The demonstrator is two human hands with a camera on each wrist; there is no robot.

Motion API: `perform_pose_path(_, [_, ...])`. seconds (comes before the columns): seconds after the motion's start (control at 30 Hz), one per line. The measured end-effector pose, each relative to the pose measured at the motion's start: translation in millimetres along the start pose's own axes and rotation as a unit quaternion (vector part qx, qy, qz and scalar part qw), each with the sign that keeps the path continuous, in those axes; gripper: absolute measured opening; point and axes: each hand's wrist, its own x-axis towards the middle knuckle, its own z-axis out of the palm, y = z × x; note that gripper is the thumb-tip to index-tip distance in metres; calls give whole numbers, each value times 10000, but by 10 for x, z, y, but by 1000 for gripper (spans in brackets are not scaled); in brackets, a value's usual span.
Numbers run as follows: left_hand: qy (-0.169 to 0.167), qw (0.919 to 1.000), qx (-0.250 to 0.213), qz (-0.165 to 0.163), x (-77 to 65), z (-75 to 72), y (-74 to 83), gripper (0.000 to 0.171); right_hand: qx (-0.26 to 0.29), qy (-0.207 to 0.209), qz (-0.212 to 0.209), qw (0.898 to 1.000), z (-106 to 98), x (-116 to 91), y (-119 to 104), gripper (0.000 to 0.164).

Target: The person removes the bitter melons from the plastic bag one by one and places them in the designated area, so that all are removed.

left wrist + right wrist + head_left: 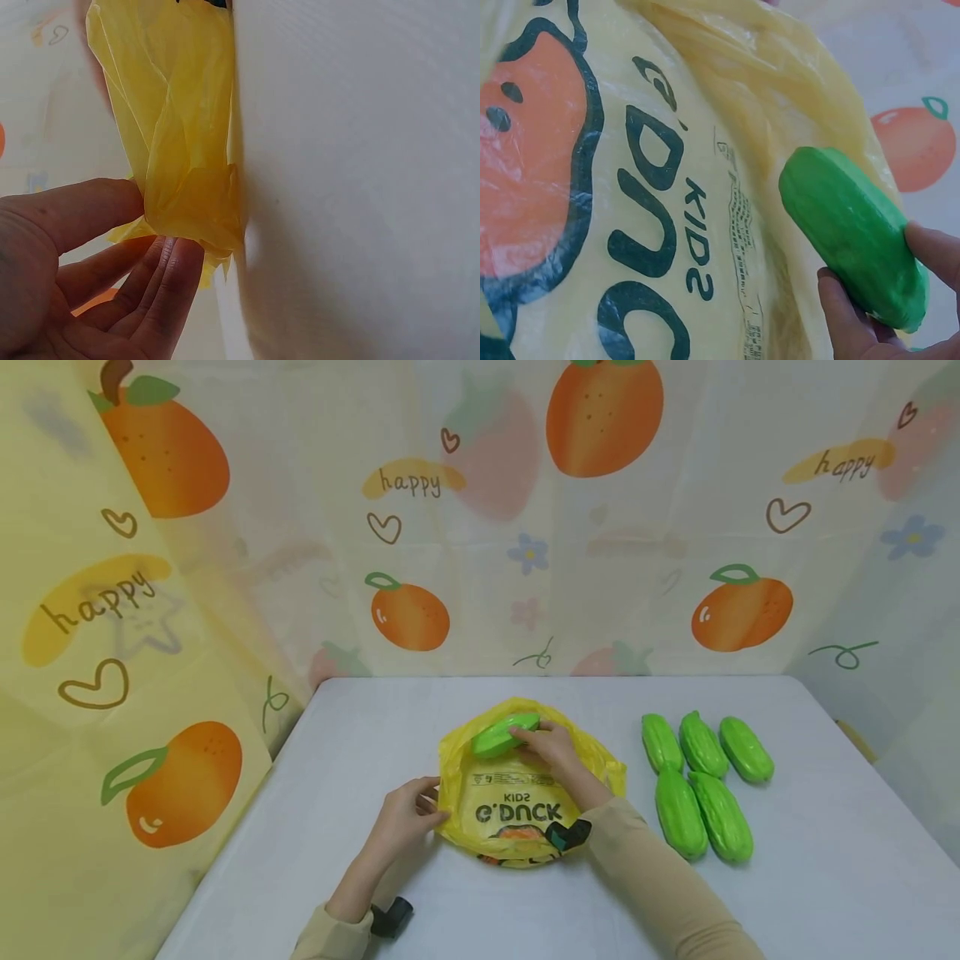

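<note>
A yellow plastic bag [480, 827] lies with its mouth open in the middle of the table, its printed duck lettering upside down in the head view. At its left edge my left hand [408, 810] pinches the thin plastic between thumb and fingers, as the left wrist view shows with the bag's edge [195, 202]. My right hand [555, 750] grips one end of a plump, ridged green cucumber-shaped vegetable [855, 232]. That piece is inside the bag's mouth, near the far rim, with its free end pointing left in the head view.
Several similar green vegetables [701, 789] lie in two rows on the white table [817, 827], to the right of the bag. A fruit-patterned curtain [480, 568] hangs behind the table and along its left side. Dark wrist cameras [392, 917] sit at both sleeves.
</note>
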Motion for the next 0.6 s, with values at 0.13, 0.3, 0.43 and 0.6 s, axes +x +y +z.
perform_pose_path(0.13, [29, 10000, 1, 3, -7, -3, -5, 48, 129, -187, -111, 9997, -30, -39, -23, 63])
perform_pose_path(0.3, [48, 10000, 15, 0, -7, -1, -20, 48, 90, -296, -200, 9993, -60, -91, -56, 64])
perform_pose_path(0.43, [58, 10000, 1, 29, -4, 0, -28, 48, 87, -338, -169, 9992, -77, -138, -100, 66])
perform_pose_path(0.6, [76, 9999, 32, 93, 2, 4, -27, 49, 142, -366, -95, 9992, -109, -192, -147, 66])
